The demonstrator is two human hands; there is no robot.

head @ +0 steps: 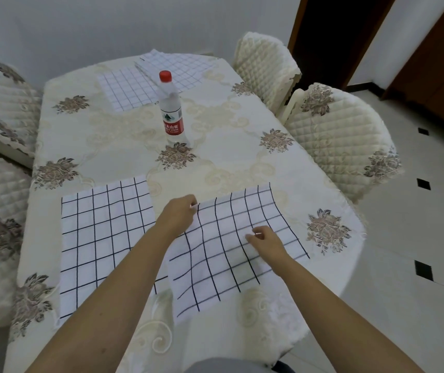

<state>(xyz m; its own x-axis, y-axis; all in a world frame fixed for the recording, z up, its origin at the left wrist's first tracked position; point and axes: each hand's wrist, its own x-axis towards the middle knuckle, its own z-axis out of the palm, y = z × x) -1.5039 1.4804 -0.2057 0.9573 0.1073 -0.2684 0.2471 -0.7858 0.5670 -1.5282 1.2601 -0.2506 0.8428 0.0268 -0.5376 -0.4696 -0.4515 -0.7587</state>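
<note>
- Table [123,135]: covered with a cream floral tablecloth; quilted chairs [336,146] stand along its sides.
- Right checked cloth [226,265]: lies flat on the near half of the table, slightly rippled, its left edge just beside the left checked cloth [102,232].
- Far checked cloths [129,90]: two, overlapping, at the far edge.
- Water bottle [171,109]: upright, red cap on, near the table centre.
- Left hand [179,215]: pinches the far left corner of the right checked cloth.
- Right hand [268,242]: fingers curled, pinching the same cloth near its middle.
</note>
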